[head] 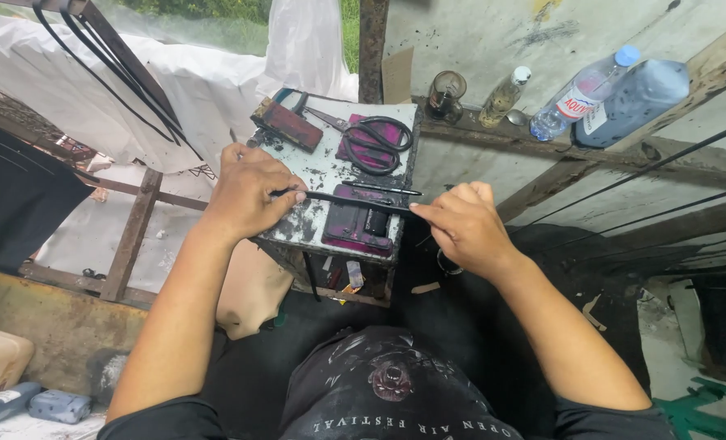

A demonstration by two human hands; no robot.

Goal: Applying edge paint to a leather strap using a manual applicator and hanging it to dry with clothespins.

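Note:
A thin black strip [355, 201] stretches horizontally between my two hands, just above a small stained worktop [318, 173]. My left hand [247, 191] pinches its left end at the worktop's left edge. My right hand [461, 224] grips the right end, just off the worktop's right edge. Under the strip lies a magenta-stained pad [355, 232] with a small dark block on it. Black-handled scissors [371, 138] rest on a second magenta pad further back. A thin dark tool [383, 190] lies between the pads.
A dark reddish block [287, 124] sits at the worktop's back left. On the wooden ledge at right stand a dark glass jar [445, 96], a small bottle [505, 96] and two plastic bottles [615, 98]. White sheeting [191, 90] hangs at left, with black cords across it.

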